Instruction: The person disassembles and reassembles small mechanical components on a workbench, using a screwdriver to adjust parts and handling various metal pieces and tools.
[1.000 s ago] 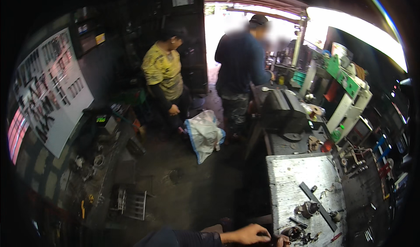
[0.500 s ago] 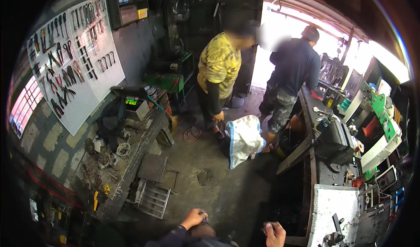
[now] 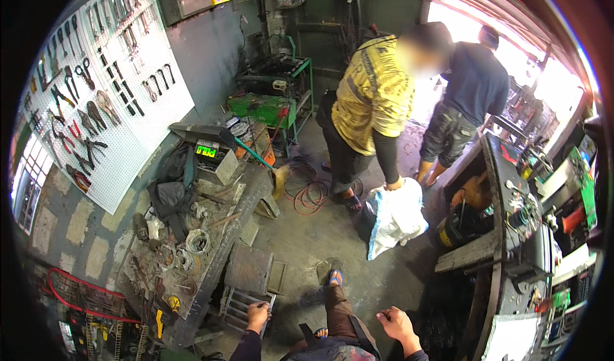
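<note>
My left hand (image 3: 258, 316) hangs beside the slatted metal stool (image 3: 242, 310), fingers curled closed; whether anything is inside cannot be seen. On the other side of my body, my right hand (image 3: 396, 324) is held over the floor with its fingers bent together. Dark spots show at the right fingertips, too small to name. Between and ahead of my hands, one sandalled foot (image 3: 336, 276) is stepped forward. A white sack with blue edges (image 3: 396, 217) stands on the floor ahead, its top gripped by the hand of a person in a yellow patterned shirt (image 3: 374, 95).
At the left runs a grimy workbench (image 3: 211, 258) with metal parts; a pegboard of tools (image 3: 109, 99) hangs behind it. A red hose (image 3: 310, 198) lies coiled on the floor. Another person in dark clothes (image 3: 470, 92) stands by the cluttered right bench (image 3: 505, 233).
My view has shifted forward and one foot now shows ahead. My left hand has moved left. The person in yellow now grips the sack's top, having had a hand beside it before.
</note>
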Available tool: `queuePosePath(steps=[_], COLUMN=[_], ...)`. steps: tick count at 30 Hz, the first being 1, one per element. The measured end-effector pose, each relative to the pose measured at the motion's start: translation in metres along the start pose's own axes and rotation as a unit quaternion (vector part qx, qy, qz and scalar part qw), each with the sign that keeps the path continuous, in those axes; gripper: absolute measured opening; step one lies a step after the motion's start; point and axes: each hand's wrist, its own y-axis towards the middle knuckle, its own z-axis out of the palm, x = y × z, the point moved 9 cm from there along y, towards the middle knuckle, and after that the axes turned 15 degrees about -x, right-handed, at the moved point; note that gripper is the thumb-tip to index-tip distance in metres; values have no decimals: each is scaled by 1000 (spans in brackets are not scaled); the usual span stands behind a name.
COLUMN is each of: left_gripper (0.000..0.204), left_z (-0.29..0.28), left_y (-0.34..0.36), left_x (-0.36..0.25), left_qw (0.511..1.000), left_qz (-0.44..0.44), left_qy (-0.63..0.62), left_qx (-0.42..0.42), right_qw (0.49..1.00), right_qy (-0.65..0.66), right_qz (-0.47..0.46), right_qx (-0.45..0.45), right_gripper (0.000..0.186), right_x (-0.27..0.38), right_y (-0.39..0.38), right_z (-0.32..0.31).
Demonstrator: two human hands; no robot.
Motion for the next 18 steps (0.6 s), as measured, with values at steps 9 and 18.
queuePosePath(steps=[9, 18], left_gripper=[28, 29], left_z=[59, 74], left_y=[62, 153], left_x=[-40, -156], left_qw=[995, 996], left_qz=[-63, -79], left_qy=[67, 30], left_qx=[34, 19], right_qw=[946, 978], right_qy=[-100, 174], right_qz=[306, 115], right_qx=[20, 5], right_gripper=[35, 37], right_x=[-181, 12], right_y=[172, 456], right_z=[98, 134])
